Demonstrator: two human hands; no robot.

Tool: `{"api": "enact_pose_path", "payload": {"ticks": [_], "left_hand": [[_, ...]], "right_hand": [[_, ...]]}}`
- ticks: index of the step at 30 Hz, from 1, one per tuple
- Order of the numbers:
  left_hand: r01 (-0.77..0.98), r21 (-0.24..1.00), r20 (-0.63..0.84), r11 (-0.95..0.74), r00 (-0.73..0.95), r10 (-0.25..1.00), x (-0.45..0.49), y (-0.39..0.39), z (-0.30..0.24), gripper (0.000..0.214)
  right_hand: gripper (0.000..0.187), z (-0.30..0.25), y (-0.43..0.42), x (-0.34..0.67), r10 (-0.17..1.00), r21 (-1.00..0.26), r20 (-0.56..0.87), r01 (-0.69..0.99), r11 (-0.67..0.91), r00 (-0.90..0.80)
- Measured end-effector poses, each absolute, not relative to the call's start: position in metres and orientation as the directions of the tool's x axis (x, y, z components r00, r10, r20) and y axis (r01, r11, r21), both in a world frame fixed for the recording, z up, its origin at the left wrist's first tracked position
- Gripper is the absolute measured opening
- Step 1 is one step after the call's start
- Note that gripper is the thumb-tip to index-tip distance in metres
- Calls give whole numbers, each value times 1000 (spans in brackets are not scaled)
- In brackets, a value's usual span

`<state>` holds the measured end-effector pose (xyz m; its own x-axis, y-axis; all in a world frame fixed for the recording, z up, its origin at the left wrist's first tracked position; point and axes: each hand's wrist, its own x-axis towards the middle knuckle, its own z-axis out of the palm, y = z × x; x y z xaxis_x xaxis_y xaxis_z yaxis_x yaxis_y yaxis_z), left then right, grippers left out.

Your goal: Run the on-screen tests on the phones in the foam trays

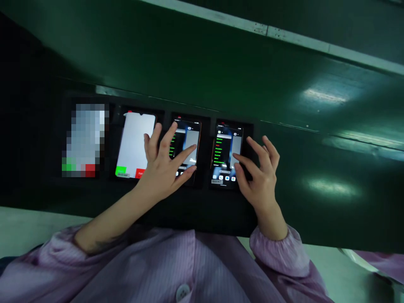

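My left hand [167, 162] is spread over a smartphone [191, 139], its fingers reaching across the lit screen. Part of that screen lies hidden beneath the hand. At the right end of the row, my right hand [260, 170] has its fingers apart, with the index fingertip at the right side of another smartphone [224, 155]. Both of these screens show app cards with green lines of text. Left of them, a smartphone with a white screen [135, 141] has a green and a red block along its bottom, partly covered by my left hand.
A pixelated phone-like shape [85, 139] sits at the far left of the row. The phones lie in dark recesses of a black tray [205, 210] on a green worktop [315, 202]. A pale metal strip [221, 17] crosses behind. Purple cloth [381, 263] shows at lower right.
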<state>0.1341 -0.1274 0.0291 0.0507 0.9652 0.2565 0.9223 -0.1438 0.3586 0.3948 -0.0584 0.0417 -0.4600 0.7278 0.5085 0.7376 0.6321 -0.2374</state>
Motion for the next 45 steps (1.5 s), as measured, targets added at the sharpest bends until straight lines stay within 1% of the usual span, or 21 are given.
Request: {"api": "enact_pose_path", "payload": {"ticks": [5, 8, 11, 15, 17, 19, 23, 26, 28, 33, 35, 39, 42, 45], "left_hand": [[904, 425, 238, -53, -55, 970, 123, -132, 39, 49], [892, 452, 212, 0, -108, 971, 113, -134, 40, 46], [890, 456, 192, 17, -117, 974, 110, -134, 37, 44], [901, 433, 175, -28, -53, 983, 112, -133, 35, 39], [903, 425, 201, -56, -34, 979, 108, -131, 36, 36], [901, 424, 281, -90, -37, 959, 99, -126, 38, 36], [900, 401, 458, -172, -34, 888, 71, -110, 38, 39], [884, 419, 526, -209, -49, 849, 61, -99, 34, 38], [875, 441, 511, -201, -60, 858, 61, -96, 31, 39], [885, 438, 490, -157, -89, 867, 63, -95, 29, 56], [879, 443, 496, -180, -73, 865, 62, -94, 29, 54], [849, 455, 555, -271, -32, 832, 59, -92, 29, 46], [863, 444, 510, -240, -23, 860, 57, -92, 29, 48], [862, 447, 485, -240, -8, 875, 55, -93, 30, 43]], "right_hand": [[28, 41, -62, 389, 711, -233, 472, 704, 671, -522], [30, 39, -63, 389, 735, -242, 422, 716, 655, -530], [30, 38, -62, 391, 755, -266, 384, 720, 642, -532], [30, 38, -60, 394, 744, -295, 441, 701, 649, -503], [30, 40, -59, 394, 735, -293, 489, 705, 645, -469], [30, 42, -57, 395, 727, -293, 517, 705, 646, -451], [34, 46, -55, 396, 731, -313, 517, 696, 646, -446], [32, 48, -54, 395, 733, -319, 521, 697, 642, -437], [31, 48, -54, 392, 737, -313, 520, 706, 635, -431], [29, 46, -52, 383, 752, -293, 517, 740, 605, -409], [30, 44, -51, 381, 772, -287, 491, 762, 581, -404], [33, 39, -50, 377, 813, -280, 427, 797, 535, -395], [35, 37, -50, 375, 822, -284, 410, 802, 526, -395], [35, 36, -50, 374, 824, -257, 393, 812, 524, -408]]}}
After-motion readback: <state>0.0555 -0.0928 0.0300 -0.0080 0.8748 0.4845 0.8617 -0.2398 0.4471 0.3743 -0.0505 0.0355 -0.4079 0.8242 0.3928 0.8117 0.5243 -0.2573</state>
